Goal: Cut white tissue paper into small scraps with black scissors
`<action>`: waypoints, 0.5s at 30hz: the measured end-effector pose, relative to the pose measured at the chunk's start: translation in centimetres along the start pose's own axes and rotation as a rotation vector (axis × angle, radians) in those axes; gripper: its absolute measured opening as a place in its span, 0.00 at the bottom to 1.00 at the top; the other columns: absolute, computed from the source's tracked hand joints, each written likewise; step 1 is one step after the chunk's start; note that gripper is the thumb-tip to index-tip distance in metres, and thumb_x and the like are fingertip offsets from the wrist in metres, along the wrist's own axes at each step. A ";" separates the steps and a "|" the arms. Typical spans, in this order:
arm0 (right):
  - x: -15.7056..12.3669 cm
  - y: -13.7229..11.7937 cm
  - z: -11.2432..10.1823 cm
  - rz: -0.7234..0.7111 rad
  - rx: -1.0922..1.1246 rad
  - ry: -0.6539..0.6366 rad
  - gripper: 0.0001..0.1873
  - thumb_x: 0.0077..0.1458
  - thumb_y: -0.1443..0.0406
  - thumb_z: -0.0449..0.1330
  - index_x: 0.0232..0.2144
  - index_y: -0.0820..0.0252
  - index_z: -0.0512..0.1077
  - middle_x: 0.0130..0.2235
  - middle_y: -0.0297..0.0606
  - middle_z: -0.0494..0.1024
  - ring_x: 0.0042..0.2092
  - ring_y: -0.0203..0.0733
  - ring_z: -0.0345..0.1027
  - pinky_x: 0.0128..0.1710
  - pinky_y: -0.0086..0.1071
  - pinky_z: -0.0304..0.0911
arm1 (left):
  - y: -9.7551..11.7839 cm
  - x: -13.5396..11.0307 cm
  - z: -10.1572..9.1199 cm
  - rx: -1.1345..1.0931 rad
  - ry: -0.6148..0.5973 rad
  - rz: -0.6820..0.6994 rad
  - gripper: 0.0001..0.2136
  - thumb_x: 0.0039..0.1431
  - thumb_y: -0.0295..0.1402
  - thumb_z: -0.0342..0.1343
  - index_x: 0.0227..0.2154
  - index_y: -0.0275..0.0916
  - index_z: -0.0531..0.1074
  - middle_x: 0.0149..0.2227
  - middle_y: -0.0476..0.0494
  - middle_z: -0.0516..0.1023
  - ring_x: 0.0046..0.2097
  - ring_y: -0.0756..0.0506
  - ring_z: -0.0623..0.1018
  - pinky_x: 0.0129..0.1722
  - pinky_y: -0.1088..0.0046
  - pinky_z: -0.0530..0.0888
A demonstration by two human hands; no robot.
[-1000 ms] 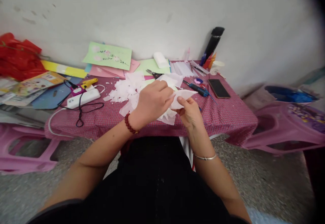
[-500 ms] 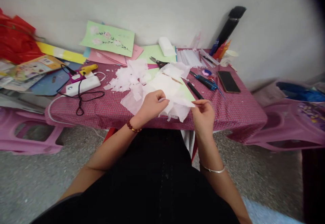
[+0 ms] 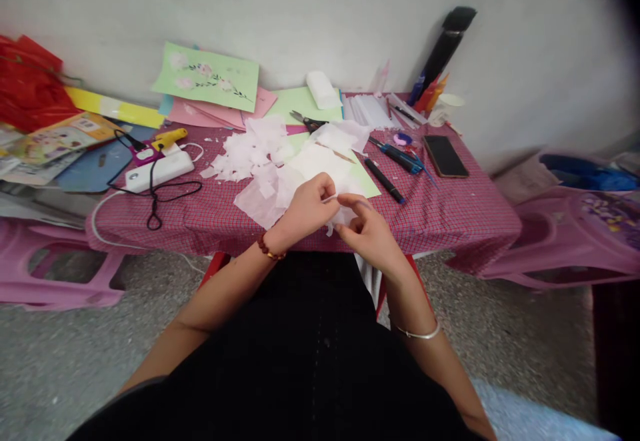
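My left hand (image 3: 311, 202) is closed, with thumb and forefinger pinching a thin white sheet of tissue paper (image 3: 345, 215) near the table's front edge. Close against it, my right hand (image 3: 369, 231) bends its fingers round the same paper. Its forefinger reaches the left fingertips and its thumb sits lower; the exact grip is partly hidden. Beneath and beyond lie more crumpled white sheets (image 3: 323, 164) on a green card. Torn white scraps (image 3: 250, 151) are heaped to the left. A black marker (image 3: 385, 181) lies just beyond my right hand.
Black-handled pliers (image 3: 307, 121), a blue-and-black tool (image 3: 400, 157) and a phone (image 3: 446, 156) lie on the checked tablecloth (image 3: 480, 221). A white power strip (image 3: 160, 173) with black cable is at left. A flower-painted green card (image 3: 207, 77) leans at the back. Pink stools stand at both sides.
My right hand has moved left from the paper's stretched right corner to meet my left hand, uncovering the black marker. The left hand stays nearly in place, still pinching the paper.
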State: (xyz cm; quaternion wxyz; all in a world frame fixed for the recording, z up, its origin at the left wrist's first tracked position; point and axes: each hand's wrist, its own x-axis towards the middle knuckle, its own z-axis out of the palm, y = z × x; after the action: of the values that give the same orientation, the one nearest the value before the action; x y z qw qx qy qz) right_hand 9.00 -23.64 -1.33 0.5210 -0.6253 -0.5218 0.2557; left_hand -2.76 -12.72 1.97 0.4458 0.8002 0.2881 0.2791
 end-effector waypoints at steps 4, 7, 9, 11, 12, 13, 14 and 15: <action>0.4 0.4 0.5 -0.071 0.100 -0.040 0.32 0.46 0.75 0.59 0.53 0.49 0.66 0.51 0.36 0.71 0.24 0.30 0.62 0.23 0.29 0.60 | 1.2 0.3 -0.6 -0.118 -0.085 -0.046 0.14 0.49 0.24 0.48 0.41 0.39 0.66 0.20 0.58 0.56 0.21 0.54 0.57 0.21 0.77 0.54; 1.1 0.3 0.6 -0.093 0.159 0.006 0.31 0.47 0.75 0.57 0.53 0.47 0.64 0.44 0.34 0.71 0.28 0.34 0.65 0.27 0.30 0.63 | 2.1 1.0 -1.6 -0.212 -0.156 -0.092 0.13 0.51 0.25 0.48 0.41 0.38 0.68 0.19 0.58 0.56 0.19 0.54 0.56 0.19 0.77 0.52; 1.5 -0.3 0.3 -0.106 0.184 0.021 0.29 0.49 0.75 0.56 0.52 0.48 0.64 0.39 0.32 0.71 0.30 0.36 0.66 0.27 0.30 0.62 | 2.6 1.3 -2.5 -0.267 -0.188 -0.106 0.11 0.51 0.26 0.48 0.39 0.38 0.69 0.19 0.57 0.58 0.19 0.54 0.56 0.19 0.77 0.52; 1.8 -1.2 -0.2 -0.122 0.197 0.006 0.27 0.49 0.74 0.55 0.51 0.48 0.65 0.35 0.31 0.71 0.30 0.37 0.65 0.26 0.30 0.60 | 3.0 1.3 -3.5 -0.266 -0.208 -0.083 0.11 0.52 0.27 0.48 0.38 0.37 0.70 0.19 0.56 0.58 0.18 0.54 0.56 0.19 0.77 0.52; 1.9 -1.8 -0.5 -0.134 0.190 -0.004 0.27 0.50 0.74 0.55 0.51 0.48 0.65 0.34 0.31 0.71 0.29 0.37 0.65 0.26 0.29 0.59 | 3.2 1.2 -4.1 -0.232 -0.212 -0.052 0.11 0.52 0.27 0.48 0.38 0.37 0.70 0.20 0.56 0.59 0.19 0.54 0.57 0.19 0.77 0.53; 1.9 -2.4 -0.8 -0.148 0.165 -0.011 0.26 0.50 0.74 0.55 0.51 0.49 0.65 0.35 0.31 0.71 0.29 0.37 0.65 0.26 0.30 0.59 | 3.5 0.9 -4.6 -0.176 -0.199 -0.008 0.11 0.52 0.27 0.48 0.38 0.37 0.70 0.21 0.54 0.62 0.20 0.54 0.59 0.19 0.77 0.55; 1.8 -3.0 -1.0 -0.169 0.120 -0.018 0.26 0.50 0.74 0.54 0.51 0.49 0.66 0.36 0.32 0.71 0.29 0.37 0.64 0.27 0.30 0.60 | 3.8 0.6 -5.2 -0.099 -0.172 0.052 0.12 0.52 0.27 0.48 0.39 0.36 0.71 0.25 0.52 0.66 0.22 0.54 0.62 0.21 0.77 0.58; 1.8 -3.6 -1.3 -0.196 0.060 -0.026 0.26 0.50 0.74 0.54 0.51 0.49 0.66 0.37 0.32 0.71 0.30 0.37 0.65 0.28 0.31 0.61 | 4.1 0.2 -5.6 -0.014 -0.141 0.125 0.13 0.51 0.26 0.49 0.40 0.36 0.71 0.30 0.48 0.71 0.25 0.53 0.65 0.23 0.76 0.62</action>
State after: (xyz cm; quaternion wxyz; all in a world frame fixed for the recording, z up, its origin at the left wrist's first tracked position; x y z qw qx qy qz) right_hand 9.30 -22.80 2.78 0.5553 -0.5520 -0.5791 0.2270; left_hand -5.68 -11.25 8.16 0.4525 0.8311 0.2036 0.2511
